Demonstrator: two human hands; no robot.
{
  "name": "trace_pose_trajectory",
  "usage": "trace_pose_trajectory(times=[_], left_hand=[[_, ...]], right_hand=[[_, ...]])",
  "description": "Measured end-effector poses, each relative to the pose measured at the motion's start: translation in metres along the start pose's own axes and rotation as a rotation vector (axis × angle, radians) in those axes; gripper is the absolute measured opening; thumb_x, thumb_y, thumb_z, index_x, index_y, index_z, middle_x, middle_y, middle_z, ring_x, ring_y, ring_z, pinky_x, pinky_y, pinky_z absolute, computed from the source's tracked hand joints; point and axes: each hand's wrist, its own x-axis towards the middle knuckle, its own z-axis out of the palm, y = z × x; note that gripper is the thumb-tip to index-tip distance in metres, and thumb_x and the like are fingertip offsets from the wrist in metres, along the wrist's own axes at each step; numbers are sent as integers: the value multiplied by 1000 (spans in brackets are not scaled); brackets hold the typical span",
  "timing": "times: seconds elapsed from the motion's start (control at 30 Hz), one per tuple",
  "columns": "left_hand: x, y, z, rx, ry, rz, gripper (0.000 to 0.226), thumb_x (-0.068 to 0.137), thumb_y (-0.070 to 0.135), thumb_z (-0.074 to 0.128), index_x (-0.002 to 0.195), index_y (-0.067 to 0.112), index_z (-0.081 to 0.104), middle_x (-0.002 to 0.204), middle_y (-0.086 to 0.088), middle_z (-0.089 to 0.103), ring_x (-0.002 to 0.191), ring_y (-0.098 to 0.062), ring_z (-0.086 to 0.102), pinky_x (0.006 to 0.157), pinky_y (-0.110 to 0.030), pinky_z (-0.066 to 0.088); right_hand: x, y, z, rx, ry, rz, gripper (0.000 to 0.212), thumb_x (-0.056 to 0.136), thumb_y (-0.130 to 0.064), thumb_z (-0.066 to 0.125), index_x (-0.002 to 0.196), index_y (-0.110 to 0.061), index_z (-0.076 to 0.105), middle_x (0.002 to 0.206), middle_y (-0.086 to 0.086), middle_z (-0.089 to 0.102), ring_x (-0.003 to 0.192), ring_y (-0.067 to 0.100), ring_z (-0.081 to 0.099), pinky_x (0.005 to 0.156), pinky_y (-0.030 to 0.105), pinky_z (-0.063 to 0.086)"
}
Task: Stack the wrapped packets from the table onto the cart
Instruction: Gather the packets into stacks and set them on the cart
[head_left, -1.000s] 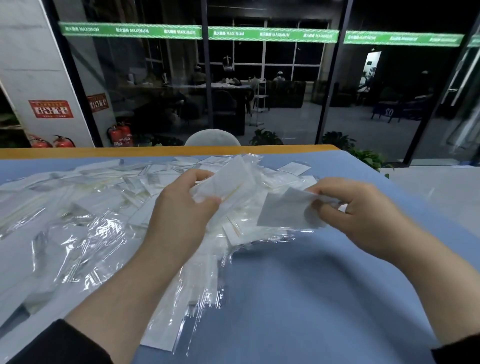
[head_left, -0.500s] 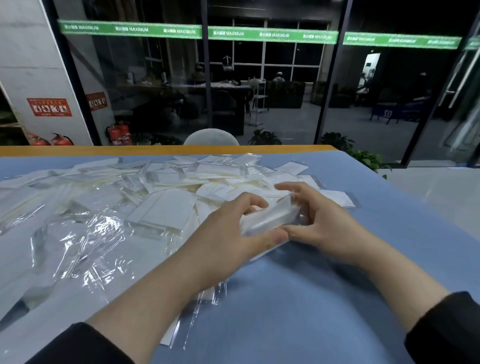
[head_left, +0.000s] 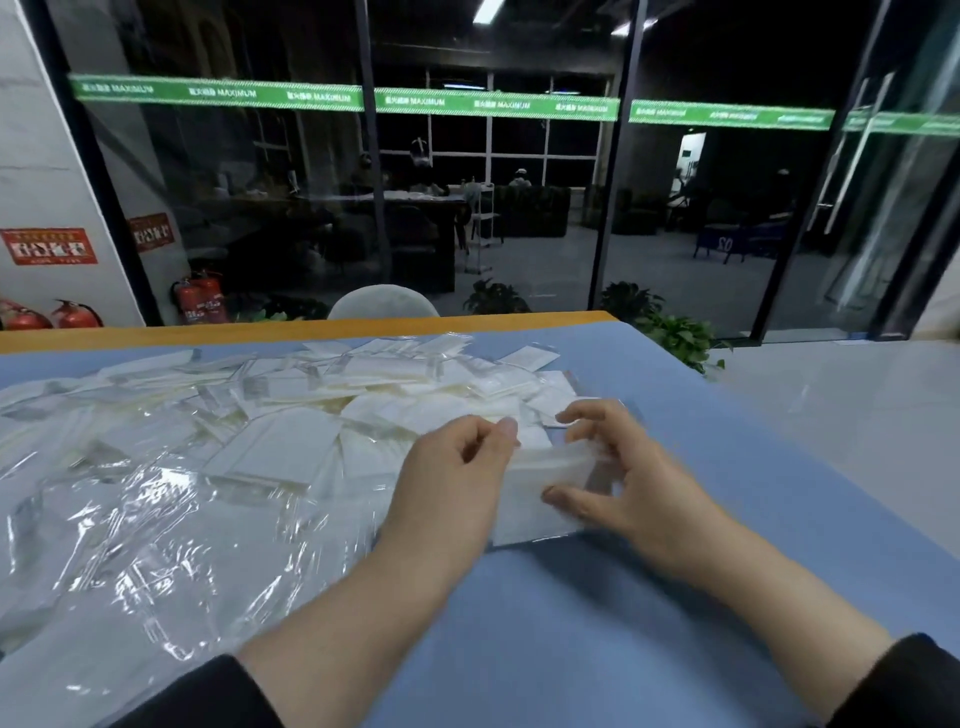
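A small stack of clear-wrapped white packets (head_left: 535, 488) lies on the blue table (head_left: 597, 623), held between both hands. My left hand (head_left: 452, 483) grips its left side with curled fingers. My right hand (head_left: 628, 478) holds its right side, thumb on the near edge and fingers curled over the far edge. A wide heap of loose wrapped packets (head_left: 270, 426) covers the table's left and far parts. No cart is in view.
Crinkled clear wrapping (head_left: 130, 525) spreads over the near left of the table. A wooden edge (head_left: 311, 327) borders the far side, with a chair back (head_left: 384, 304) behind it. A glass wall, potted plants (head_left: 675, 332) and fire extinguishers (head_left: 200, 299) stand beyond.
A second ago each hand held separate packets raised above the heap. Both hands have since come together and lowered, and now hold one gathered stack on the table.
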Motion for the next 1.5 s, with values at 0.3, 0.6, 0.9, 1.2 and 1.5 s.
trace_pose_trajectory(times=[0.3,0.6,0.9,1.2,1.5], left_hand=[[-1,-15,18,-59,141,-33,11,93,18,67,84,23,70,81,9,71,79,-6,63,65,-14,43],[-5,-9,23,-6,-7,-42,12,97,36,63,91,28,68,87,12,71,87,-6,64,79,-25,47],[23,16,-9,-53,-191,63,30,82,14,81,102,33,68,85,10,71,77,-4,64,67,-12,47],[41,-8,-7,51,194,186,18,86,19,76,77,18,61,58,11,55,56,-8,48,50,-15,37],[52,-20,-16,-10,280,57,38,84,23,79,70,17,45,61,10,31,65,-19,42,59,-33,28]], right_hand=[[-12,12,-3,-131,-21,-135,48,85,-35,77,118,-53,48,127,-26,48,120,-3,48,93,9,37],[-9,16,1,-141,-59,-134,33,87,-23,75,109,-42,60,113,-17,56,99,10,56,80,15,42],[28,-11,-40,-45,3,-131,22,89,-18,76,93,-36,64,90,-19,62,82,4,55,69,14,39],[122,62,-38,-319,-86,475,70,89,-64,60,144,-24,47,148,2,49,124,23,53,97,35,43],[131,91,-22,-558,-219,474,88,76,-70,71,149,-31,41,143,1,45,127,28,50,105,45,44]])
